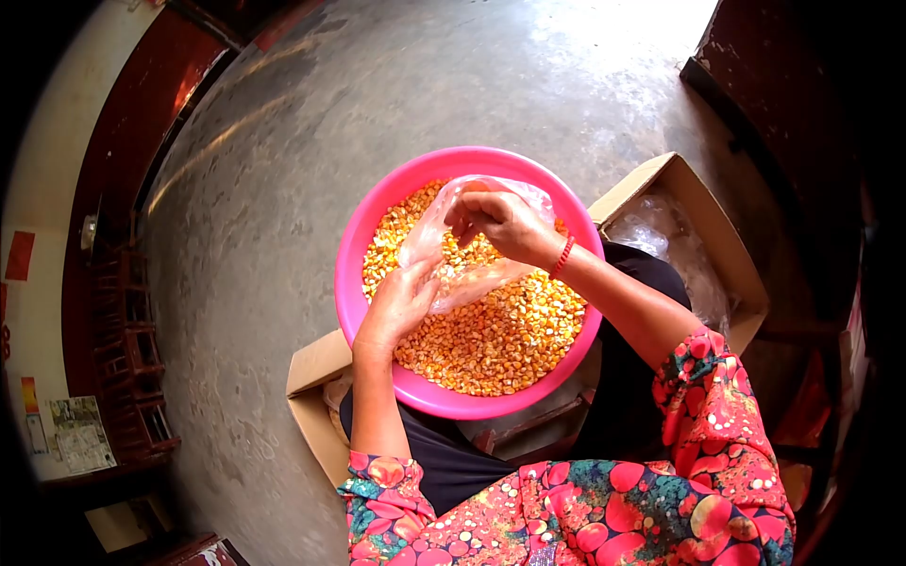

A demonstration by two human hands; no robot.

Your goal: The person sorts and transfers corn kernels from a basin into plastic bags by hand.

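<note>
A pink basin (351, 255) holds a heap of yellow-orange corn kernels (495, 354). Over the kernels spreads a clear plastic bag (472, 286), its mouth apart between my hands. My left hand (401, 302) pinches the near left edge of the bag. At the bag's mouth, my right hand (505, 226) hangs palm down with its fingers curled; what they hold, if anything, is hidden. A red bracelet (562, 257) circles my right wrist.
To the right stands an open cardboard box (731, 245) with clear plastic bags (661, 231) in it. Another cardboard box (316, 363) sits at the left of my legs. Small wooden stools (137, 349) line the left wall, on a grey concrete floor (255, 236).
</note>
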